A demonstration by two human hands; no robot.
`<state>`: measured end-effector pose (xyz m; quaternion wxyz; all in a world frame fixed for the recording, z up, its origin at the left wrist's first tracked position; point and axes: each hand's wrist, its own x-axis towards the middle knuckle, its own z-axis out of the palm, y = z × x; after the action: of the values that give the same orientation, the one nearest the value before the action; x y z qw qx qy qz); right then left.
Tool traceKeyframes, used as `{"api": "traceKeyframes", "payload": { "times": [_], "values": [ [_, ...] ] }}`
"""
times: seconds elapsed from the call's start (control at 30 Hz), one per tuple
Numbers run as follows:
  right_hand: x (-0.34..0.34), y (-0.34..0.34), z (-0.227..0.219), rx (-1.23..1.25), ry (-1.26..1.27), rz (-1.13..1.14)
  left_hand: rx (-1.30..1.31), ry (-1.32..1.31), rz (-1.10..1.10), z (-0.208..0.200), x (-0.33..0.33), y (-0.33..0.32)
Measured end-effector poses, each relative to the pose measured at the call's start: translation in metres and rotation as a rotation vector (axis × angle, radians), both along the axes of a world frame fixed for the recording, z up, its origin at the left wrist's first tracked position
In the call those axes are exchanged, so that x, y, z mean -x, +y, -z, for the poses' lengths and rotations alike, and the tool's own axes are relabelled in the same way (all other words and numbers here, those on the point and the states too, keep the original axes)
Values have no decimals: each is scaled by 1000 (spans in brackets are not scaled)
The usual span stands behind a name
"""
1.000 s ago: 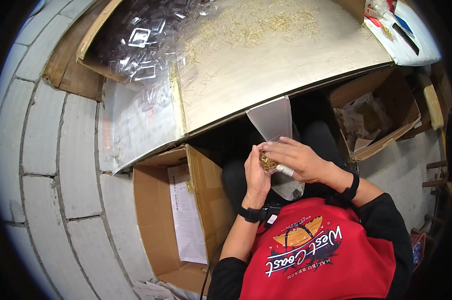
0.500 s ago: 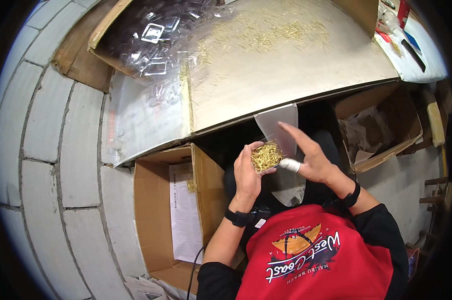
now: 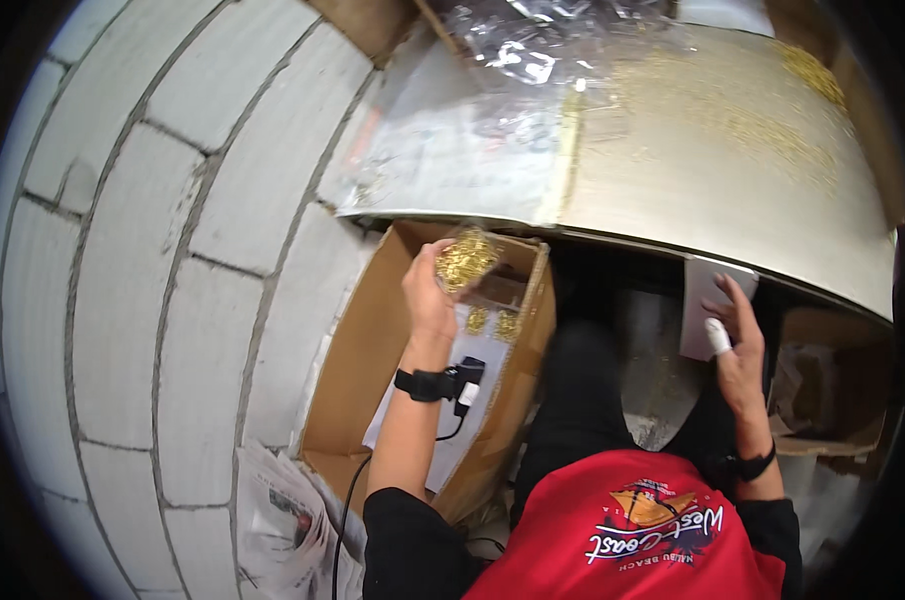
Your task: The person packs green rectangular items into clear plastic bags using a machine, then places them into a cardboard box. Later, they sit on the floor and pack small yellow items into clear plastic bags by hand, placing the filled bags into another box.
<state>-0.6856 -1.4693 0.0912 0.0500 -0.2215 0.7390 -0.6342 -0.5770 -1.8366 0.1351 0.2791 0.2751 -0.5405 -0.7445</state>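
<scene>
My left hand (image 3: 430,300) is closed round a small clear plastic box (image 3: 469,262) heaped with thin gold pin-like pieces. It is over the far end of an open cardboard carton (image 3: 348,400), at the left. Inside that carton, two similar gold-filled packs (image 3: 476,321) lie near a white printed sheet (image 3: 485,360). On the right, my right hand (image 3: 741,350) has its fingers apart and holds nothing, with a white wrap on the thumb. It is in front of a pale grey panel (image 3: 703,310) at the table edge; whether it touches the panel I cannot tell.
Loose gold pieces (image 3: 773,135) lie scattered over the table (image 3: 653,190), with a denser pile at its far right. Clear plastic cases (image 3: 533,50) are heaped at the back. Another carton (image 3: 833,375) stands under the table at right. Newspaper (image 3: 293,525) lies at lower left.
My left hand has carried the gold-filled plastic box left, over the carton. My right hand has moved away from it to the right. The whole view has turned and shifted left.
</scene>
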Motion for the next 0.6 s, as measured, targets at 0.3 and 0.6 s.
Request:
{"api": "traceKeyframes", "payload": {
  "times": [0.3, 0.6],
  "values": [
    [5, 20, 25, -97, -213, 15, -337, -315, -417, 203, -118, -154],
    [-12, -25, -5, -448, 30, -112, -562, -143, -615, 313, -68, -164]
  ]
}}
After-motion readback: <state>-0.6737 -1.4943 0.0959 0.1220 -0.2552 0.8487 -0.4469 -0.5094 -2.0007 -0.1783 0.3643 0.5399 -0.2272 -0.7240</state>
